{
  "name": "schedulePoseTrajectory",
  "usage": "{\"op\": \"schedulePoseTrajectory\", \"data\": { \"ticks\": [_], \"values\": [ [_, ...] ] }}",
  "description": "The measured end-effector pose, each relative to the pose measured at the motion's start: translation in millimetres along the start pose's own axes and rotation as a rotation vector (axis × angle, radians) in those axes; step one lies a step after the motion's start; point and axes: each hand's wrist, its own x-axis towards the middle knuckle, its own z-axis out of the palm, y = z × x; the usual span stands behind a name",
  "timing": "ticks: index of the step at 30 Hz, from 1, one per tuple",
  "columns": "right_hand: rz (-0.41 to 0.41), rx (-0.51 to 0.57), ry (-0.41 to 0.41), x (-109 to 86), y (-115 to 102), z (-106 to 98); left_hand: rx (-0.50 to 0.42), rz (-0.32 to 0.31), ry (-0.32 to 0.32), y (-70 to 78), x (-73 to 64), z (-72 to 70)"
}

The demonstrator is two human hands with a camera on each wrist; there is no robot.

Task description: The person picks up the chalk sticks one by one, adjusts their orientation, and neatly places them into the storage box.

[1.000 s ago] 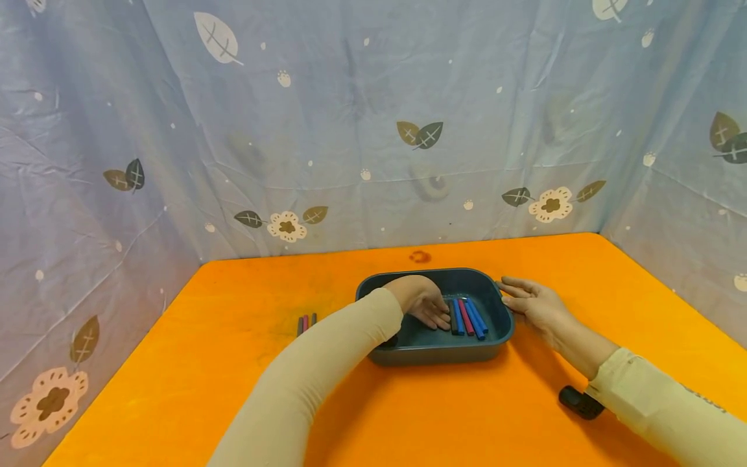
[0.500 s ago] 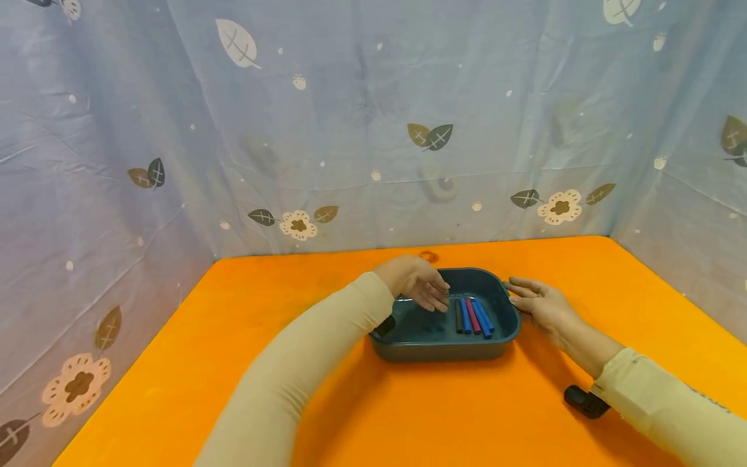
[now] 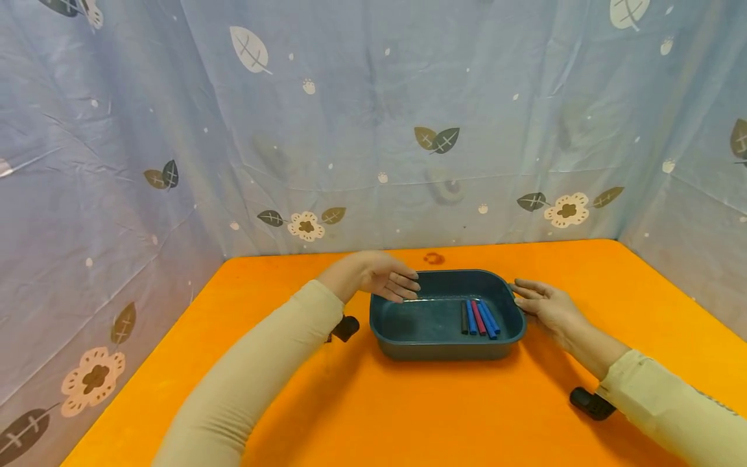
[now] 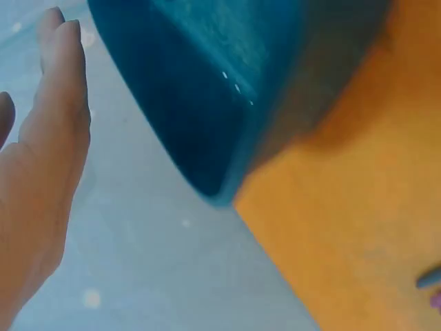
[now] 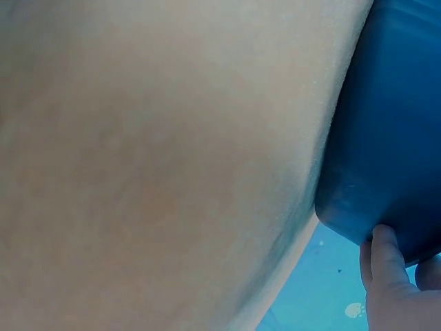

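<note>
A dark blue-green plastic bin point(image 3: 420, 342) stands on the orange table. Several thin coloured sticks point(image 3: 480, 318), dark, blue and magenta, lie side by side at its right end; their exact kind is unclear. My left hand point(image 3: 388, 277) hovers over the bin's back left corner, fingers extended and holding nothing. In the left wrist view its fingers are apart from the bin wall. My right hand point(image 3: 548, 310) touches the bin's right end with nearly straight fingers. The right wrist view shows fingertips point(image 5: 384, 238) against the outer wall.
The ends of a dark stick point(image 4: 428, 277) and a purple stick point(image 4: 436, 300) show on the table in the left wrist view; my left forearm hides them in the head view. A patterned curtain point(image 3: 350, 162) borders the table's back and sides.
My left hand has risen out of the bin and moved left toward its back left corner. The sticks inside keep their arrangement, and my right hand stays at the bin's right end.
</note>
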Motion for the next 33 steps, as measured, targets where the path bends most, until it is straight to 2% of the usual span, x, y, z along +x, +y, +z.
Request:
{"op": "schedulePoseTrajectory", "data": {
  "ticks": [9,19,25,33],
  "values": [
    [-0.013,-0.001,-0.01,2.0,2,-1,-0.014,0.081,0.025,-26.6,-23.7,-25.5],
    [-0.013,0.011,-0.006,2.4,2,-1,-0.049,0.129,0.082,-52.4,-35.8,-44.9],
    [-0.017,0.027,-0.002,3.0,4,-2,-0.058,0.152,0.061,-60.4,-41.3,-56.8],
    [-0.02,-0.009,0.002,2.6,4,-2,-0.082,0.186,0.038,-73.2,-48.0,-67.9]
  ]
}}
